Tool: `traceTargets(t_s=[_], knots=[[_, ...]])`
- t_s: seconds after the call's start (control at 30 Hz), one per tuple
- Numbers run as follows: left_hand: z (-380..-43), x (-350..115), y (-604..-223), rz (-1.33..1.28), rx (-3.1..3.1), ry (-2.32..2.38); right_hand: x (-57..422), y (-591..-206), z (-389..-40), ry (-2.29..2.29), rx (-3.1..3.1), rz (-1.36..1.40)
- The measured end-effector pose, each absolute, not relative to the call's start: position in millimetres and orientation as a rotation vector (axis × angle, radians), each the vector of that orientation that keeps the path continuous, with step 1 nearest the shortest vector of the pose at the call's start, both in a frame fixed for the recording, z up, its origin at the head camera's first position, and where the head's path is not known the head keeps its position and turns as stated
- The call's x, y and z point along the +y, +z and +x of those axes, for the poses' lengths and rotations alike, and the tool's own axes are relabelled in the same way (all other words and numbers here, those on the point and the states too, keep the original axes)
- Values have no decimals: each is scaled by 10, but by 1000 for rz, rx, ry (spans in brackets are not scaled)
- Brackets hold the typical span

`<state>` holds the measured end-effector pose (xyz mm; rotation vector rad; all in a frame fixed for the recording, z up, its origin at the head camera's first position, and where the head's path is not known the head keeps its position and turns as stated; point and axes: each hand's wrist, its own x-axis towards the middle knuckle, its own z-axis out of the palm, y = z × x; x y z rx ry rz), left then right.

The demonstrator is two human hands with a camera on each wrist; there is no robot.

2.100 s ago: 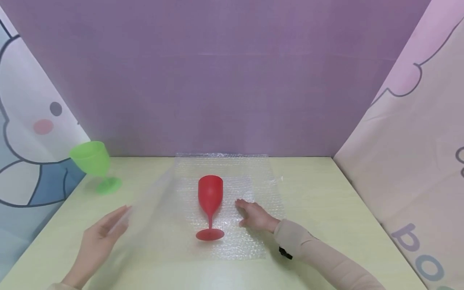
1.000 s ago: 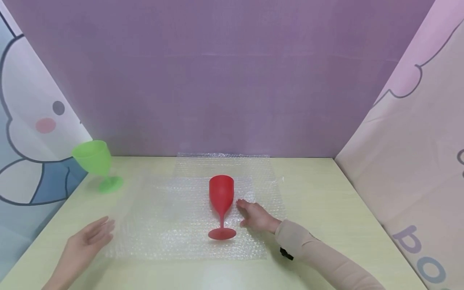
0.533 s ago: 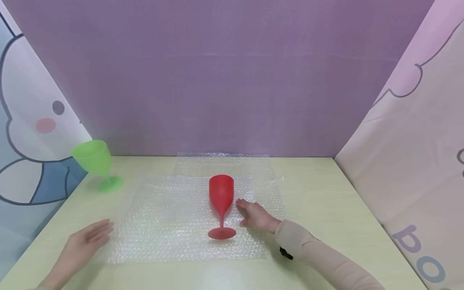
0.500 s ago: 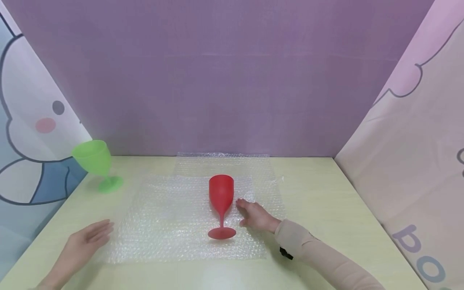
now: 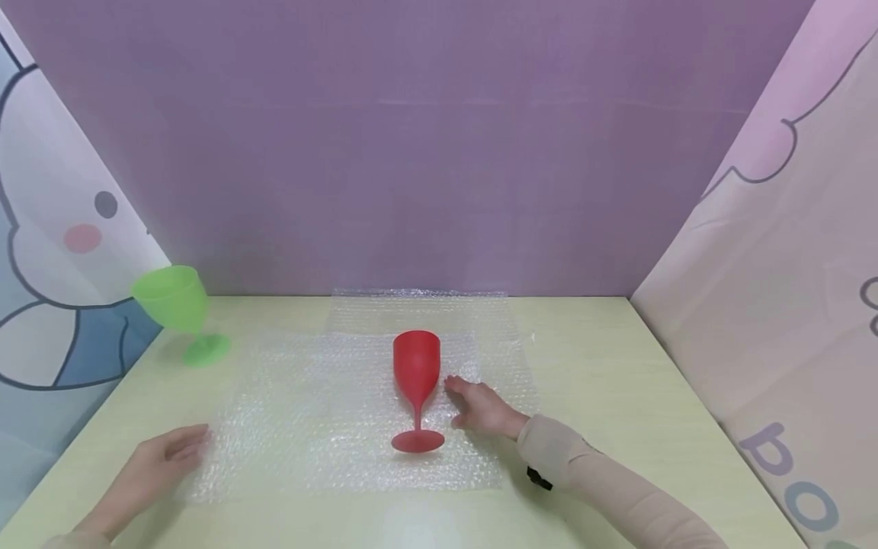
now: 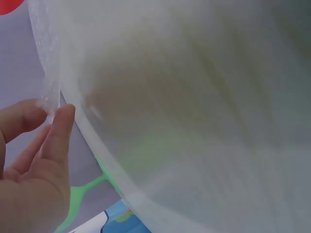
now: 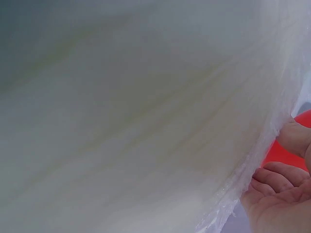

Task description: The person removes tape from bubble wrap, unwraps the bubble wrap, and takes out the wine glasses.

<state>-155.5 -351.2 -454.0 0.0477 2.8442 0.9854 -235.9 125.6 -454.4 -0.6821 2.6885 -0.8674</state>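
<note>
A red goblet (image 5: 416, 362) lies on its side on a clear sheet of bubble wrap (image 5: 288, 427), its foot toward me. In the head view my left hand (image 5: 154, 469) is at the sheet's near left edge. The left wrist view shows the left thumb and fingertips pinching a bit of the bubble wrap (image 6: 47, 63). My right hand (image 5: 485, 408) rests on the wrap just right of the goblet, fingers toward the bowl. In the right wrist view those fingers (image 7: 277, 182) are spread apart from the thumb, with part of the red goblet (image 7: 286, 154) behind.
A green goblet (image 5: 174, 301) stands upright at the back left of the pale table (image 5: 590, 366). A second layer of bubble wrap (image 5: 418, 305) reaches to the back edge. A purple panel (image 5: 411, 152) closes the back, with printed cloth panels on both sides.
My left hand has lowered the lifted left side of the bubble wrap and spread it flat to the left. The red goblet has shifted slightly right. My right hand has stayed in place.
</note>
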Motion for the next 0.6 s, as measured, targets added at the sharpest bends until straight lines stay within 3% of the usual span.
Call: traceTargets(t_s=[0.6], knots=[[-1621, -3429, -4542, 17, 2680, 826, 1256, -4544, -2356, -865, 2687, -679]])
